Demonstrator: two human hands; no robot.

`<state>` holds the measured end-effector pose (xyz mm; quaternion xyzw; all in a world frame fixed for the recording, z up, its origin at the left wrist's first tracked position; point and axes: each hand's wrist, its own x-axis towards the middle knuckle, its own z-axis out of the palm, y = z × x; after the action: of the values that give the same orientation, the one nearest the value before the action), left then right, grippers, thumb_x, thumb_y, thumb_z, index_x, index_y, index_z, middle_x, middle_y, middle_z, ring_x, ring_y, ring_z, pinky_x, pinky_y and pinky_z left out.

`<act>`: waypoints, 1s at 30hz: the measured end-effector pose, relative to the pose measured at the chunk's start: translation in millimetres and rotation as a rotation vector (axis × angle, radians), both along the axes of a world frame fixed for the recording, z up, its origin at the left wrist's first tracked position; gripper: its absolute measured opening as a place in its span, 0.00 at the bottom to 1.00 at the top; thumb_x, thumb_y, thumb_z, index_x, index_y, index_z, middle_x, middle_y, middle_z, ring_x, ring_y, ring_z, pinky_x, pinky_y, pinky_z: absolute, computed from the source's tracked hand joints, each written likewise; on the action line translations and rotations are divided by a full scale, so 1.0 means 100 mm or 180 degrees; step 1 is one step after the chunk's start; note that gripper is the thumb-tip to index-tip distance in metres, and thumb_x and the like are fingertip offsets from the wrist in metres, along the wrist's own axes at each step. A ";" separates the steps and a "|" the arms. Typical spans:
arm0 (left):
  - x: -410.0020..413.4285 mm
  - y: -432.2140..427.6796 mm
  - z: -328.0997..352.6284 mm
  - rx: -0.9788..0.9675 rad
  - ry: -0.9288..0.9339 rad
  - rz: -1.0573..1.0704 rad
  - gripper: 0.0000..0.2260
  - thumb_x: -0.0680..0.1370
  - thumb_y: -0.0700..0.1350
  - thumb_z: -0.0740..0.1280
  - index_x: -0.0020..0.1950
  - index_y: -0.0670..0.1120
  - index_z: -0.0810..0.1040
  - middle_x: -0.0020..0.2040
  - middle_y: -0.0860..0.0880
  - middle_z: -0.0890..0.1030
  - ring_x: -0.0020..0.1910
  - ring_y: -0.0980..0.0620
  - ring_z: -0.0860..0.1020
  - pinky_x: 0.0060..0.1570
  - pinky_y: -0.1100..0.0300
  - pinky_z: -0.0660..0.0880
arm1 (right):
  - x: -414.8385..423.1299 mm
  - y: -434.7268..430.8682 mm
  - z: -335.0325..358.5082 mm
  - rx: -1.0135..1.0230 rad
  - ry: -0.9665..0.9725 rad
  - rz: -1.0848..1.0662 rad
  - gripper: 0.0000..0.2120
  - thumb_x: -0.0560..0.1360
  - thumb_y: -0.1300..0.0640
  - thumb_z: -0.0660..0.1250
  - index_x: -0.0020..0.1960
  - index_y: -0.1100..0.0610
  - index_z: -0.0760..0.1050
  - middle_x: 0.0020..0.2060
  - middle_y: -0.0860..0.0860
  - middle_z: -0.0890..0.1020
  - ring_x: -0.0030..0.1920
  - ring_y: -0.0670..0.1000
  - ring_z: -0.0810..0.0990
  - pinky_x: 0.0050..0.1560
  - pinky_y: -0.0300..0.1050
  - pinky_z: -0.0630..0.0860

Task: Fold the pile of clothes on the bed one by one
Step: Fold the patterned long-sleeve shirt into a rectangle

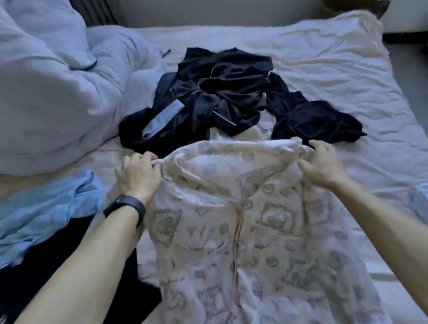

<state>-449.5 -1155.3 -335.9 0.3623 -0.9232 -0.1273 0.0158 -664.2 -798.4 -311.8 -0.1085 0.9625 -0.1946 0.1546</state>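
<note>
A pale patterned shirt [254, 236] with a button front lies spread on the bed [329, 72] right before me. My left hand [137, 178], with a black band on its wrist, grips the shirt's upper left corner. My right hand [323, 164] grips its upper right corner. The top edge between them is bunched and lifted a little. Behind the shirt sits a pile of dark clothes [227, 95], tangled, with a light grey strip showing in it.
A light blue garment [35, 215] lies at the left over a dark garment [61, 275]. A bulky white duvet [30, 88] fills the far left. A woven bag [351, 2] stands beyond the bed's far right corner. Floor runs along the right side.
</note>
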 end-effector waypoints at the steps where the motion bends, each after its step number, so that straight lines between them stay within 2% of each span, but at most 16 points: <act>1: -0.08 0.04 -0.25 -0.0039 -0.0134 0.0026 0.18 0.80 0.54 0.59 0.67 0.50 0.75 0.67 0.44 0.75 0.66 0.41 0.70 0.64 0.43 0.66 | 0.05 -0.06 -0.27 -0.0040 -0.0167 0.0071 0.29 0.82 0.52 0.63 0.79 0.59 0.60 0.78 0.59 0.62 0.77 0.57 0.61 0.73 0.51 0.62; 2: -0.09 0.14 -0.49 -0.0084 -0.0267 -0.0020 0.22 0.80 0.53 0.61 0.74 0.51 0.68 0.74 0.45 0.68 0.71 0.41 0.65 0.66 0.41 0.62 | 0.16 -0.07 -0.53 -0.0041 -0.0274 0.0132 0.31 0.82 0.52 0.63 0.81 0.58 0.57 0.78 0.58 0.62 0.77 0.57 0.61 0.73 0.50 0.61; 4: 0.08 0.51 -0.91 -0.0058 -0.0394 -0.0236 0.28 0.79 0.51 0.65 0.78 0.51 0.61 0.78 0.44 0.61 0.73 0.40 0.62 0.68 0.38 0.60 | 0.61 0.06 -1.02 0.0023 -0.0351 0.0155 0.32 0.81 0.50 0.64 0.81 0.58 0.57 0.76 0.60 0.65 0.75 0.60 0.64 0.72 0.51 0.62; 7: 0.81 1.32 -1.38 0.0138 -0.0059 -0.0436 0.29 0.75 0.51 0.70 0.74 0.50 0.66 0.75 0.42 0.66 0.67 0.38 0.69 0.62 0.37 0.66 | 1.59 0.56 -1.42 -0.0041 -0.0461 0.0205 0.32 0.78 0.48 0.69 0.76 0.62 0.65 0.73 0.62 0.68 0.74 0.61 0.66 0.72 0.51 0.63; 9: 1.49 1.90 -1.46 0.0413 0.0005 -0.0564 0.28 0.74 0.56 0.71 0.71 0.50 0.69 0.73 0.43 0.69 0.66 0.39 0.71 0.60 0.38 0.67 | 2.27 0.98 -1.51 0.0126 -0.0391 0.0474 0.34 0.75 0.38 0.68 0.72 0.58 0.70 0.73 0.59 0.68 0.74 0.60 0.65 0.72 0.59 0.65; 11: 2.17 2.41 -1.43 0.0728 -0.0190 -0.0672 0.29 0.72 0.63 0.67 0.69 0.51 0.69 0.72 0.44 0.69 0.69 0.42 0.68 0.60 0.37 0.67 | 2.81 1.39 -1.52 0.0380 -0.0386 0.0824 0.37 0.71 0.29 0.65 0.70 0.53 0.70 0.75 0.57 0.65 0.76 0.60 0.63 0.72 0.63 0.65; 13: 2.71 2.74 -1.42 0.0836 -0.0638 -0.0879 0.31 0.71 0.68 0.63 0.68 0.52 0.69 0.72 0.43 0.69 0.72 0.42 0.65 0.60 0.35 0.68 | 3.13 1.74 -1.55 0.0580 -0.0383 0.1109 0.36 0.68 0.27 0.65 0.67 0.48 0.70 0.78 0.58 0.62 0.78 0.61 0.60 0.72 0.64 0.63; 15: 3.05 2.84 -1.49 0.0797 -0.0990 -0.0977 0.28 0.71 0.66 0.65 0.66 0.53 0.73 0.73 0.44 0.68 0.73 0.41 0.65 0.59 0.35 0.68 | 3.23 1.96 -1.63 0.0658 -0.0287 0.1172 0.31 0.68 0.29 0.68 0.63 0.48 0.73 0.77 0.59 0.63 0.77 0.62 0.63 0.69 0.64 0.65; 16: 3.15 2.83 -1.53 0.0751 -0.1051 -0.0925 0.25 0.71 0.62 0.70 0.64 0.53 0.75 0.73 0.44 0.69 0.73 0.40 0.66 0.58 0.37 0.68 | 3.25 2.03 -1.67 0.0670 -0.0225 0.1129 0.28 0.68 0.33 0.73 0.61 0.48 0.76 0.75 0.59 0.65 0.74 0.62 0.65 0.66 0.65 0.68; 18: 3.22 2.74 -1.55 0.0728 -0.1212 -0.0787 0.26 0.66 0.56 0.79 0.61 0.54 0.78 0.70 0.45 0.71 0.69 0.40 0.70 0.56 0.40 0.69 | 3.23 2.09 -1.74 0.0641 -0.0187 0.0985 0.24 0.66 0.42 0.81 0.57 0.49 0.79 0.71 0.57 0.68 0.70 0.61 0.68 0.61 0.65 0.71; 20: 3.22 2.65 -1.53 0.0701 -0.1182 -0.0765 0.25 0.63 0.51 0.82 0.58 0.54 0.79 0.66 0.46 0.74 0.64 0.41 0.74 0.54 0.42 0.72 | 3.19 2.15 -1.80 0.0450 -0.0185 0.0896 0.19 0.67 0.48 0.81 0.54 0.50 0.80 0.67 0.57 0.72 0.67 0.61 0.69 0.60 0.65 0.72; 23: 3.24 2.58 -1.41 0.0809 -0.0957 -0.0698 0.15 0.67 0.42 0.78 0.50 0.51 0.79 0.58 0.47 0.77 0.56 0.41 0.77 0.50 0.46 0.74 | 3.14 2.26 -1.86 -0.0142 -0.0085 0.0745 0.11 0.70 0.60 0.78 0.50 0.54 0.81 0.59 0.57 0.76 0.62 0.62 0.75 0.55 0.64 0.77; 26: 3.37 2.57 -1.32 0.0753 -0.0819 -0.0488 0.10 0.71 0.38 0.73 0.49 0.48 0.79 0.51 0.47 0.78 0.51 0.42 0.78 0.46 0.49 0.74 | 3.16 2.36 -1.85 -0.0479 0.0032 0.0392 0.09 0.70 0.70 0.73 0.48 0.60 0.80 0.52 0.57 0.79 0.55 0.62 0.77 0.54 0.57 0.75; 28: 3.46 2.60 -1.23 0.0724 -0.0780 -0.0089 0.08 0.75 0.38 0.69 0.53 0.46 0.77 0.49 0.46 0.78 0.48 0.40 0.79 0.42 0.50 0.74 | 3.18 2.41 -1.78 -0.0556 -0.0073 0.0031 0.08 0.73 0.69 0.69 0.50 0.61 0.78 0.48 0.57 0.80 0.52 0.63 0.78 0.52 0.50 0.70; 30: 3.56 2.63 -1.16 0.0680 -0.0828 0.0361 0.09 0.78 0.38 0.64 0.58 0.46 0.73 0.48 0.44 0.80 0.46 0.37 0.79 0.39 0.50 0.72 | 3.19 2.51 -1.68 -0.0700 -0.0040 -0.0581 0.06 0.76 0.64 0.64 0.52 0.62 0.77 0.47 0.61 0.81 0.50 0.63 0.79 0.50 0.49 0.68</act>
<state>-93.2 -892.8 -451.9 0.4268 -0.8768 -0.1757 -0.1352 -345.2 -547.5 -480.0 -0.0355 0.9403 -0.3128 0.1294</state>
